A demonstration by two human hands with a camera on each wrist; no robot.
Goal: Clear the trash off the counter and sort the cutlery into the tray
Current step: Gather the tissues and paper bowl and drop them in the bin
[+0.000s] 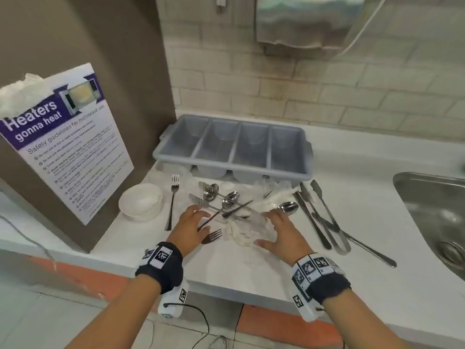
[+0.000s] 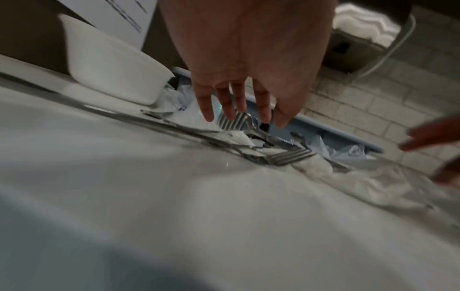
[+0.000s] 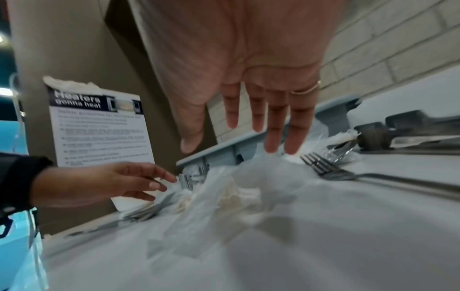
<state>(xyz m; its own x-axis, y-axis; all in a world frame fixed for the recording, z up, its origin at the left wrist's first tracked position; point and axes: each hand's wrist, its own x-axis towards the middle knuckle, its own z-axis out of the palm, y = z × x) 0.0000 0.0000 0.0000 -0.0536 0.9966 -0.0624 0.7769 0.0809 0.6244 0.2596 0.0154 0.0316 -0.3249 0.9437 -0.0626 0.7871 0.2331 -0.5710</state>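
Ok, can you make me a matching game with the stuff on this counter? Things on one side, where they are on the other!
Things:
1. grey plastic four-slot cutlery tray
2. white round paper bowl
3. steel sink
4. crumpled white napkins and clear plastic wrap

Places:
A. at the right edge of the counter
B. between the left hand and the right hand
C. at the back, by the tiled wall
D. on the left, beside the microwave poster

Pairs: 1-C, 2-D, 3-A, 4-B
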